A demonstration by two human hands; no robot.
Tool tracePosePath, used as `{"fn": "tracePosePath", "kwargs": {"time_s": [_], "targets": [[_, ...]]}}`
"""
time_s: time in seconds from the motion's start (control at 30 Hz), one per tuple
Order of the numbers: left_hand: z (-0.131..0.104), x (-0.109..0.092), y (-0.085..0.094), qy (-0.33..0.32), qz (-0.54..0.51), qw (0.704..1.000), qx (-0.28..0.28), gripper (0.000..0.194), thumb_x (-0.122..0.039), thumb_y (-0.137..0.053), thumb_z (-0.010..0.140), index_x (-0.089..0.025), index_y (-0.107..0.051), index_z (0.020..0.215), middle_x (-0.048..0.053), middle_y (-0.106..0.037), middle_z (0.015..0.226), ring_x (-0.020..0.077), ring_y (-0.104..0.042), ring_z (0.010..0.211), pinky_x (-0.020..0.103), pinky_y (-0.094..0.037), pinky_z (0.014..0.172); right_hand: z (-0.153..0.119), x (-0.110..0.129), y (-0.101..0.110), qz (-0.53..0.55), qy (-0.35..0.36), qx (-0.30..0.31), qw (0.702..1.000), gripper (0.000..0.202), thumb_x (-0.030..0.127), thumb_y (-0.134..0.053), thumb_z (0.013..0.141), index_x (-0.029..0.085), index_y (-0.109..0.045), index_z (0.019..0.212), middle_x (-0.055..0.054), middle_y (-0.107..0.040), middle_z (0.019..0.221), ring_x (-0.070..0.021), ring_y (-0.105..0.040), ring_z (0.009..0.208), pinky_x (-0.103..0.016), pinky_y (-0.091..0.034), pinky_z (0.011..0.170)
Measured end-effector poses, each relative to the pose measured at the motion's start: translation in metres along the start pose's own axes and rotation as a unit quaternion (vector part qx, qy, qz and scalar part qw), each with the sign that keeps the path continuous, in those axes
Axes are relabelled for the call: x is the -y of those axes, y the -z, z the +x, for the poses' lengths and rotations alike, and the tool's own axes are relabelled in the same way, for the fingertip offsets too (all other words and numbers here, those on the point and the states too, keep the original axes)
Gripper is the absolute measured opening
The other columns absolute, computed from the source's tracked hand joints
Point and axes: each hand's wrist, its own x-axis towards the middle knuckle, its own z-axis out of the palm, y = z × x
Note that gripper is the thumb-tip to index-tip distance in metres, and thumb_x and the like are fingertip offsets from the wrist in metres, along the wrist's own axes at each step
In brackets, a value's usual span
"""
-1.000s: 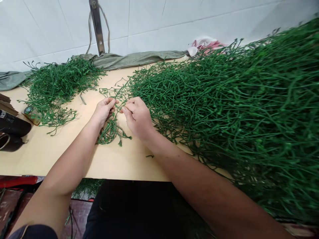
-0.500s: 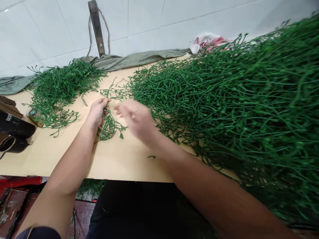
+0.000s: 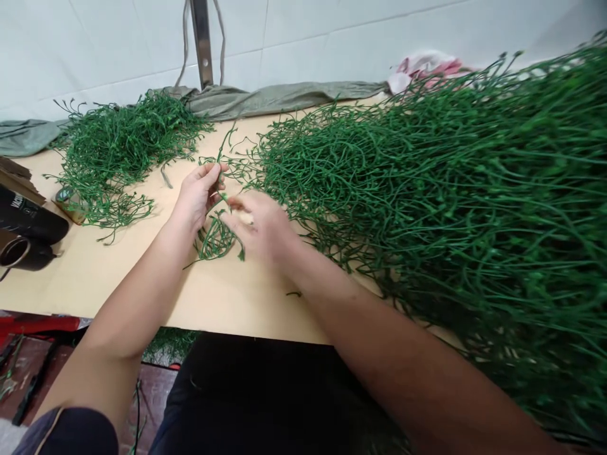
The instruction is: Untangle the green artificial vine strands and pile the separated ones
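My left hand (image 3: 202, 186) is closed, its thumb and fingers pinching a thin green stem with small buds (image 3: 224, 146) that sticks up above the fingertips. Close by on the right, my right hand (image 3: 258, 221) has its thumb and forefinger at the lower part of that stem, seemingly gripping it; some blur softens these fingers. Below both hands, a small bunch of green budded stems (image 3: 215, 241) lies on the tabletop, partly hidden by the left hand. A few loose stems (image 3: 239, 165) lie just beyond the hands.
A large heap of green stems (image 3: 427, 170) fills the right side, and a smaller pile (image 3: 128, 139) lies at the back left. A dark mug (image 3: 28, 254), a black cylinder (image 3: 33, 218) and a small tin (image 3: 69, 205) stand at the left. Grey cloth (image 3: 284, 98) runs along the wall.
My right hand has come in to the stem at the left hand, its fingers now meeting the lower part. The view has shifted slightly, with the table higher in the picture.
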Motion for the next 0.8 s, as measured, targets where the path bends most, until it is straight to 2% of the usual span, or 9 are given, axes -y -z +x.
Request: {"fn": "tracePosePath", "kwargs": {"time_s": [0.07, 0.17, 0.23, 0.33, 0.47, 0.53, 0.6, 0.7, 0.8], "targets": [[0.0, -0.001, 0.001, 0.002, -0.014, 1.0, -0.018, 0.02, -0.036, -0.06, 0.079, -0.017, -0.059, 0.086, -0.005, -0.052, 0.059, 0.0018, -0.051, 0.051, 0.012, -0.034, 0.043, -0.001, 0.003, -0.011, 0.054, -0.039, 0.037, 0.997, 0.018, 0.027, -0.053, 0.078, 0.016, -0.057, 0.092, -0.007, -0.063, 0.08, -0.0185, -0.059, 0.078, -0.035, -0.048, 0.076], [0.001, -0.004, 0.003, 0.001, -0.045, 0.998, -0.041, 0.024, -0.038, -0.057, 0.081, -0.017, -0.059, 0.092, -0.003, -0.054, 0.06, 0.0035, -0.054, 0.054, 0.013, -0.036, 0.044, 0.001, -0.003, -0.01, 0.124, -0.123, 0.022, 0.984, 0.013, 0.021, -0.049, 0.079, 0.016, -0.056, 0.087, -0.005, -0.062, 0.077, -0.0143, -0.058, 0.071, -0.03, -0.048, 0.071], [0.0, -0.006, 0.004, -0.002, -0.065, 0.997, -0.05, 0.023, -0.036, -0.053, 0.084, -0.017, -0.058, 0.095, -0.002, -0.056, 0.062, 0.0044, -0.055, 0.057, 0.013, -0.037, 0.044, 0.001, -0.007, -0.007, 0.159, -0.153, 0.026, 0.975, 0.017, 0.025, -0.052, 0.078, 0.014, -0.057, 0.09, -0.007, -0.061, 0.083, -0.0142, -0.058, 0.074, -0.028, -0.048, 0.067], [-0.003, -0.01, 0.003, 0.003, -0.076, 0.996, -0.048, 0.021, -0.032, -0.047, 0.088, -0.016, -0.058, 0.097, 0.0, -0.058, 0.065, 0.0052, -0.057, 0.061, 0.013, -0.038, 0.045, 0.0, -0.008, -0.006, 0.17, -0.135, 0.053, 0.975, 0.022, 0.029, -0.057, 0.074, 0.015, -0.057, 0.09, -0.009, -0.057, 0.092, -0.0152, -0.056, 0.081, -0.027, -0.048, 0.064], [-0.006, -0.011, 0.002, -0.01, -0.067, 0.997, -0.028, 0.023, -0.036, -0.05, 0.086, -0.017, -0.059, 0.096, 0.0, -0.059, 0.07, 0.0061, -0.059, 0.068, 0.015, -0.04, 0.051, 0.001, -0.002, -0.008, 0.194, -0.112, 0.125, 0.966, 0.012, 0.026, -0.049, 0.078, 0.018, -0.048, 0.07, 0.002, -0.045, 0.063, -0.0092, -0.043, 0.056, -0.025, -0.038, 0.053], [-0.005, -0.008, 0.004, -0.022, -0.052, 0.998, -0.029, 0.028, -0.042, -0.053, 0.083, -0.018, -0.059, 0.096, 0.001, -0.06, 0.074, 0.0072, -0.059, 0.071, 0.016, -0.042, 0.056, 0.003, -0.001, -0.005, 0.205, -0.138, 0.09, 0.965, 0.01, 0.023, -0.05, 0.077, 0.018, -0.046, 0.07, 0.004, -0.043, 0.058, -0.0082, -0.04, 0.052, -0.025, -0.035, 0.052], [-0.004, -0.005, 0.005, -0.033, -0.027, 0.998, -0.048, 0.031, -0.045, -0.057, 0.08, -0.018, -0.058, 0.095, 0.001, -0.061, 0.079, 0.008, -0.059, 0.074, 0.018, -0.043, 0.062, 0.006, -0.005, 0.002, 0.202, -0.165, 0.011, 0.965, 0.008, 0.021, -0.051, 0.076, 0.019, -0.046, 0.071, 0.004, -0.042, 0.057, -0.008, -0.038, 0.051, -0.025, -0.033, 0.05], [-0.007, -0.001, 0.001, -0.093, 0.033, 0.991, -0.089, 0.026, -0.038, -0.064, 0.076, -0.017, -0.056, 0.089, 0.001, -0.06, 0.085, 0.0073, -0.056, 0.077, 0.019, -0.041, 0.068, 0.009, -0.012, 0.01, 0.191, -0.188, -0.099, 0.958, 0.015, 0.024, -0.053, 0.076, 0.021, -0.041, 0.067, 0.006, -0.034, 0.052, -0.0074, -0.031, 0.047, -0.024, -0.026, 0.046], [-0.016, 0.001, -0.009, -0.159, 0.102, 0.981, -0.04, 0.018, -0.028, -0.065, 0.074, -0.015, -0.055, 0.082, -0.001, -0.057, 0.081, 0.0067, -0.051, 0.074, 0.019, -0.039, 0.07, 0.009, -0.015, 0.013, 0.18, -0.189, -0.136, 0.956, 0.022, 0.028, -0.057, 0.075, 0.022, -0.038, 0.064, 0.007, -0.029, 0.05, -0.0068, -0.027, 0.046, -0.024, -0.023, 0.045]]}}
